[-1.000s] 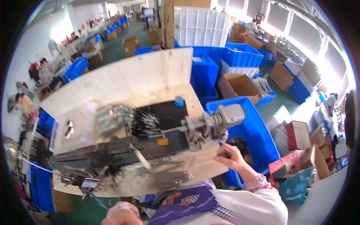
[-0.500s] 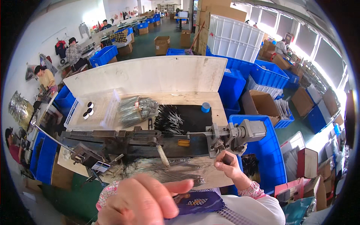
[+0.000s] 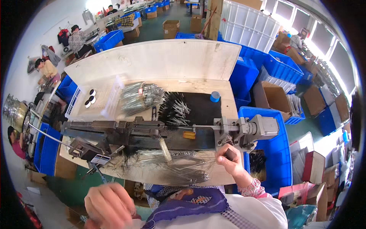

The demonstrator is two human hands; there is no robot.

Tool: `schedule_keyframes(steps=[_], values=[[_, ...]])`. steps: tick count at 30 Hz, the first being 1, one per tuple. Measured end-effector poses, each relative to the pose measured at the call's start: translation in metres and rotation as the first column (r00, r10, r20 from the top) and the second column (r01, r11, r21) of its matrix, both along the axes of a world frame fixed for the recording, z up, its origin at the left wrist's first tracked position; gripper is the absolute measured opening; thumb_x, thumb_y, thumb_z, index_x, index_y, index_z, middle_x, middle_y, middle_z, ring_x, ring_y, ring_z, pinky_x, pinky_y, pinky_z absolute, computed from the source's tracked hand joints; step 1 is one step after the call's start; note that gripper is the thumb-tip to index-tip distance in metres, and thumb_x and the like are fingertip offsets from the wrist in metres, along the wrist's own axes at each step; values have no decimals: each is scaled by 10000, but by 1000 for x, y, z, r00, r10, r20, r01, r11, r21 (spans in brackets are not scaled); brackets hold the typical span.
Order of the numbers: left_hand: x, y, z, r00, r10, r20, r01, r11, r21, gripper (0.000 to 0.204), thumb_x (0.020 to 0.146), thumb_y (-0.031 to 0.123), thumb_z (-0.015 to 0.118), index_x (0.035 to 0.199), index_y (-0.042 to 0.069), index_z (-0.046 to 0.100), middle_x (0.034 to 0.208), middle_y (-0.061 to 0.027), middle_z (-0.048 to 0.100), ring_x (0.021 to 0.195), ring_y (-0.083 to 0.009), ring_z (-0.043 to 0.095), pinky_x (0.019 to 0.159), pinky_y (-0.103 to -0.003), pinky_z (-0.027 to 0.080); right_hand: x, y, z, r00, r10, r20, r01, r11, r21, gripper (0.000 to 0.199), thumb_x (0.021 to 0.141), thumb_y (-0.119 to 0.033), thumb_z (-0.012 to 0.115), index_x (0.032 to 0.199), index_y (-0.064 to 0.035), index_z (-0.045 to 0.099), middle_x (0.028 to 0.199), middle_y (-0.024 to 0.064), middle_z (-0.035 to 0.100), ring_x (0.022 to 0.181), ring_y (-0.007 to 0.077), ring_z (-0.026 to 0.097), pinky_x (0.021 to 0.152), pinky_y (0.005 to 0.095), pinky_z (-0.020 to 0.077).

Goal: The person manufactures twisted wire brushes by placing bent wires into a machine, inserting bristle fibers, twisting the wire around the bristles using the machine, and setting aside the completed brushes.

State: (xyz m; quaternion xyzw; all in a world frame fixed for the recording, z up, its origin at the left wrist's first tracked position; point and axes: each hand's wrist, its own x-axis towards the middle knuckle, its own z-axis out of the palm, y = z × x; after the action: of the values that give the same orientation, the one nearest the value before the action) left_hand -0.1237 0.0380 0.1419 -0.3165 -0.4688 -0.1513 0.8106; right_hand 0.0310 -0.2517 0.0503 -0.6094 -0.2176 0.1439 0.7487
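Observation:
My right hand [image 3: 230, 163] is closed around a dark handle [image 3: 230, 154] at the right end of a metal bench machine [image 3: 141, 131]. Low on the left, off the table, my left hand [image 3: 109, 203] is blurred with its fingers curled; its fingertips are hidden. Thin metal wires [image 3: 183, 173] lie loose along the table's near edge. Behind the machine are a tied bundle of looped wires [image 3: 141, 95] and a pile of small black-bristled wire brushes [image 3: 177, 108] on a black mat [image 3: 204, 110]. A yellow block [image 3: 188, 134] sits by the machine's thin rod [image 3: 204, 127].
A clear plastic crate [image 3: 108, 101] with black-and-white spools [image 3: 90, 98] stands at the far left. Near the back right is a blue round container [image 3: 215, 96]. A white board [image 3: 152, 63] walls the back. Beside the table is a large blue bin [image 3: 280, 160]. Other people work at the left.
My left hand has moved left and down, away from the table's front. My right hand keeps its grip on the handle. The whole view has shifted slightly.

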Motion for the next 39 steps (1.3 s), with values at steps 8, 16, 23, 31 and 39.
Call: schedule_keyframes(steps=[8,16,23,31,39], values=[[-41,145,-162,410,-257,875,871,-175,-459,806,863,300,620,1500,63,187,1350,-240,467,1229,-415,458,942,-502,427,19,41,10,911,164,379,-95,976,-195,126,808,-49,724,846,-32,605,695,57,602,588,131,563,545,266,429],[-124,235,-177,505,242,828,853,9,-523,697,876,332,572,1467,85,296,920,-215,682,812,-388,666,716,-483,515,27,47,0,846,241,475,-143,962,-234,127,798,-89,745,838,-38,635,737,67,647,596,151,589,540,278,443],[-15,81,-133,213,-347,913,709,-588,-389,561,917,165,553,1417,-10,366,1398,-185,463,1286,-360,430,1080,-449,320,27,36,16,848,254,465,-26,897,-442,103,772,-55,730,841,-34,657,761,74,657,653,213,631,577,308,475],[49,-20,-59,638,422,644,-53,-811,583,220,1005,176,421,920,7,535,848,-81,587,720,-184,571,667,-314,469,32,94,60,575,338,745,-161,940,-302,196,712,43,687,886,-30,634,733,94,618,632,285,608,555,367,480],[82,-27,-125,475,839,267,286,-434,855,243,1021,262,415,882,80,497,856,-11,481,673,-75,431,591,-243,399,95,95,32,464,360,810,399,731,-554,127,759,-15,600,882,-33,627,861,100,596,819,285,619,707,368,523]])
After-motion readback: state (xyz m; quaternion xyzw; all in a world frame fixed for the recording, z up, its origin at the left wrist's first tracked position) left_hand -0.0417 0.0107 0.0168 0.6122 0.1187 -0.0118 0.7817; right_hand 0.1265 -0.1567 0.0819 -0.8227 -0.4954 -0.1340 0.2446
